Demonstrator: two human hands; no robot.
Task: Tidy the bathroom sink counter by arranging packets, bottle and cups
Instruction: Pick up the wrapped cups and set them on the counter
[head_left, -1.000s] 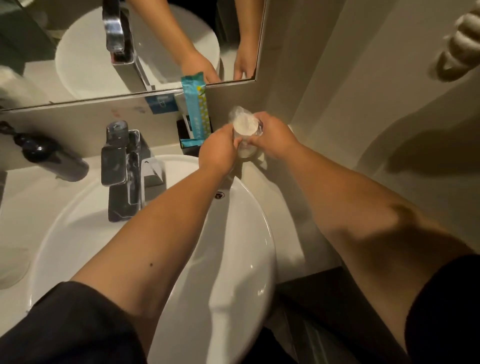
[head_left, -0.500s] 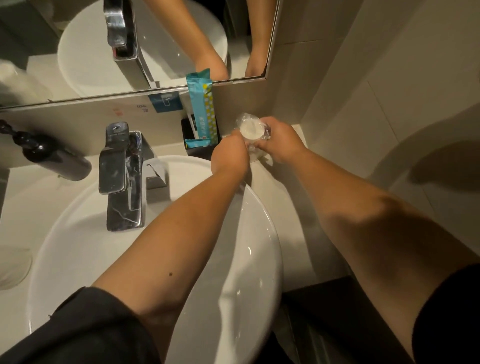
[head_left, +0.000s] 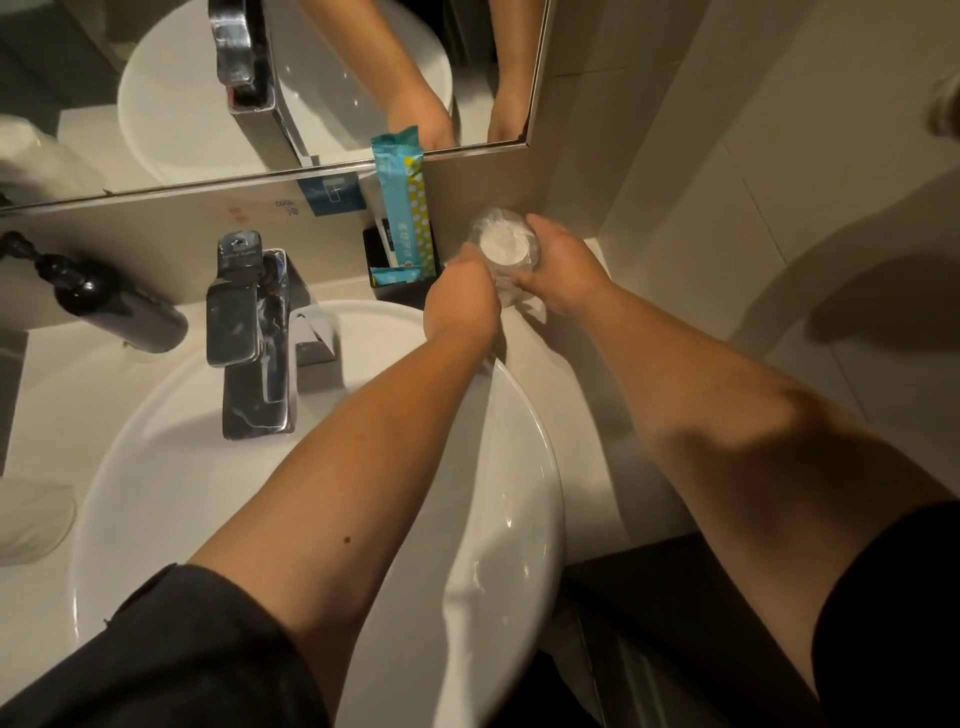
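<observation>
A plastic-wrapped cup (head_left: 503, 248) stands on the counter in the back right corner, beside the wall. My left hand (head_left: 460, 293) grips its left side and my right hand (head_left: 563, 270) grips its right side. Just left of the cup a black holder box (head_left: 387, 291) holds a tall teal packet (head_left: 405, 208) leaning on the mirror edge and a small teal packet (head_left: 396, 275). A dark pump bottle (head_left: 111, 304) stands at the back left. Another wrapped cup (head_left: 31, 519) sits at the left edge.
A white basin (head_left: 524, 499) fills the middle, with a chrome tap (head_left: 249, 332) at its back. The mirror (head_left: 156, 93) runs along the back wall. A tiled wall (head_left: 753, 182) closes the right side. The counter's front edge (head_left: 634, 540) drops off beside the basin.
Both hands kept hold of the wrapped cup and lowered it slightly toward the counter corner. The view shifted a little to the left.
</observation>
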